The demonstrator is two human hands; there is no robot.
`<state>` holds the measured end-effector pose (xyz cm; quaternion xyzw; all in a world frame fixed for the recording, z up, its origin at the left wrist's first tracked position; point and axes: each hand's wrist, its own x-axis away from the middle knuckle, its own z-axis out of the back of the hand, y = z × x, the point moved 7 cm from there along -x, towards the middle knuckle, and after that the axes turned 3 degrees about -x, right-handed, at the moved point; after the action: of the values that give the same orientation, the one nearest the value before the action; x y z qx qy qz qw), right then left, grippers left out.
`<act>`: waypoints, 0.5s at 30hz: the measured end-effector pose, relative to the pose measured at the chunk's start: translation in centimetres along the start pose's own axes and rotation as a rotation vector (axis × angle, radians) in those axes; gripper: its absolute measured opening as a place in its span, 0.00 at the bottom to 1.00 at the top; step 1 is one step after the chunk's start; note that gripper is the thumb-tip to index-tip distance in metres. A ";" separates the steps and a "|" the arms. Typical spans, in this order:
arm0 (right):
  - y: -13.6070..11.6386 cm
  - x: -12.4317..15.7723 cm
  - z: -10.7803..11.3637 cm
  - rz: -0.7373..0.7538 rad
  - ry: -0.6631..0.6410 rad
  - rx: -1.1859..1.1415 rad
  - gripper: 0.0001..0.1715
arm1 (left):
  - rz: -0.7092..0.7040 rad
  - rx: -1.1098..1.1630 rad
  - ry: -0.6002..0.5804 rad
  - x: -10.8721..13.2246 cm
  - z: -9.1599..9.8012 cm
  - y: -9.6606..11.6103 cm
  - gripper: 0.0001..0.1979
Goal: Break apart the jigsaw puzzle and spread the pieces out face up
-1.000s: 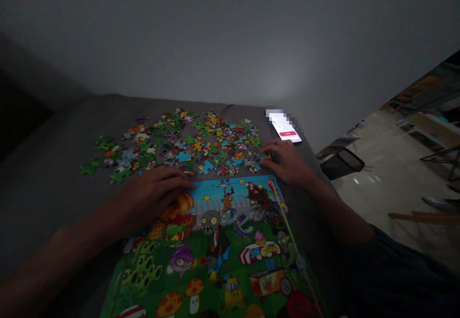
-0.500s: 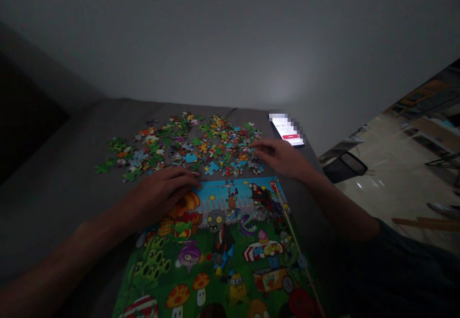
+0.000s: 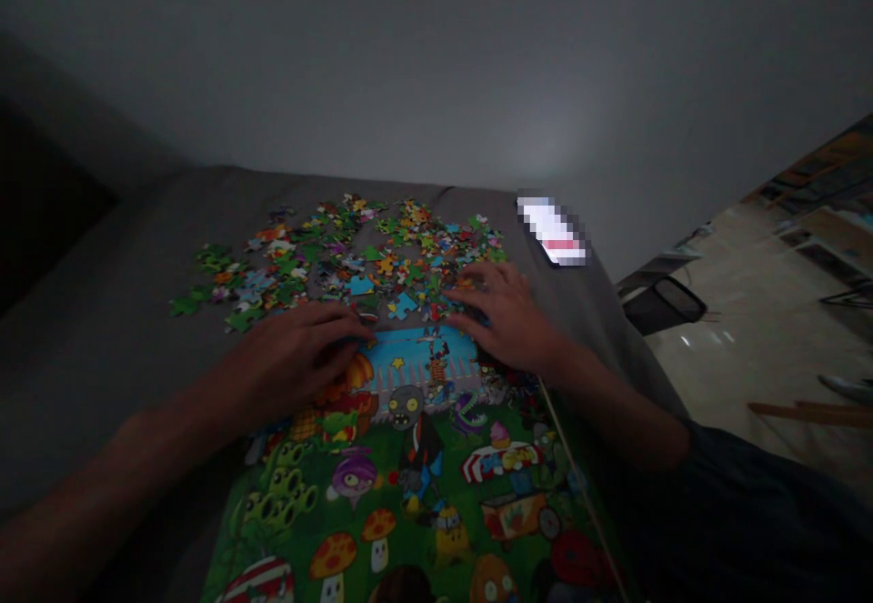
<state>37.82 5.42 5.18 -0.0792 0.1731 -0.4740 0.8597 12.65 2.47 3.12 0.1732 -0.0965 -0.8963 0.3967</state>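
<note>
My left hand [image 3: 306,348] rests over the top left part of a printed picture sheet [image 3: 470,476] of cartoon zombies, plants and mushrooms. Its fingers are closed together, and a small red-and-white jigsaw piece [image 3: 366,316] shows at their tips. Over the sheet's top right corner, my right hand [image 3: 503,316] reaches to the near right edge of a heap of loose jigsaw pieces [image 3: 386,264]. The right thumb and fingers are apart, with no piece visible between them. A blue jigsaw piece [image 3: 404,305] lies just left of its fingertips.
Beyond the pieces a pale wall [image 3: 382,66] rises behind the grey cloth surface [image 3: 136,248]. A lit phone [image 3: 551,230] lies at the back right. Past the surface's right edge, a shiny floor [image 3: 723,357] lies lower down, with a dark framed object [image 3: 665,305] there.
My right hand has moved left and nearer, from beside the pieces to over the sheet's top right corner, its fingers spreading. My left hand stays nearly in place; the view has shifted slightly.
</note>
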 end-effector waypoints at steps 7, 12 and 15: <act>-0.2 -0.6 -0.6 -0.022 0.039 -0.183 0.11 | -0.013 -0.017 0.014 0.0 0.1 0.0 0.17; 1.2 -0.6 0.5 -0.127 0.091 -0.406 0.08 | 0.029 0.010 0.012 -0.1 0.1 -0.3 0.18; 1.6 -0.4 1.2 -0.174 0.098 -0.523 0.14 | 0.029 -0.010 0.020 -0.1 0.0 -0.3 0.21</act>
<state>39.35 6.58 5.86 -0.2898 0.3234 -0.4886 0.7568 12.46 2.77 3.04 0.1784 -0.0905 -0.8892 0.4115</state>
